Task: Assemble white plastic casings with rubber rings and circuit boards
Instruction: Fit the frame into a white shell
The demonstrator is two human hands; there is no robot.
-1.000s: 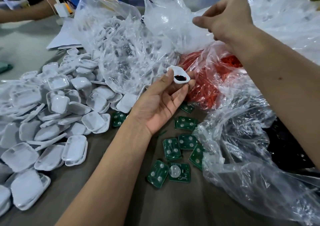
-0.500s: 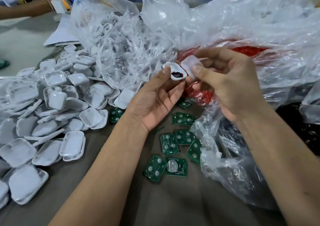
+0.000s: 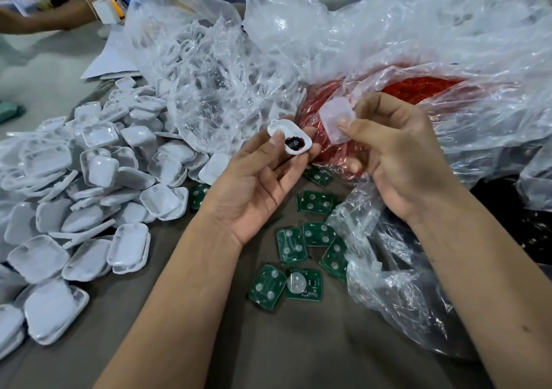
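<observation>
Right hand (image 3: 397,155) now pinches a translucent cover (image 3: 337,123) beside the left hand (image 3: 263,179)'s gripped casing (image 3: 288,138) — fetched, ready for fitting.

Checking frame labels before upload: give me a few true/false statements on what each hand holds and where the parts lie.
1. The left hand holds a white casing. True.
2. The right hand is empty. False: it pinches a translucent pad.
3. Green circuit boards lie on the table between the forearms. True.
4. The loose casings are piled to the person's right. False: they are on the left.
5. The red rings sit inside a plastic bag. True.
</observation>
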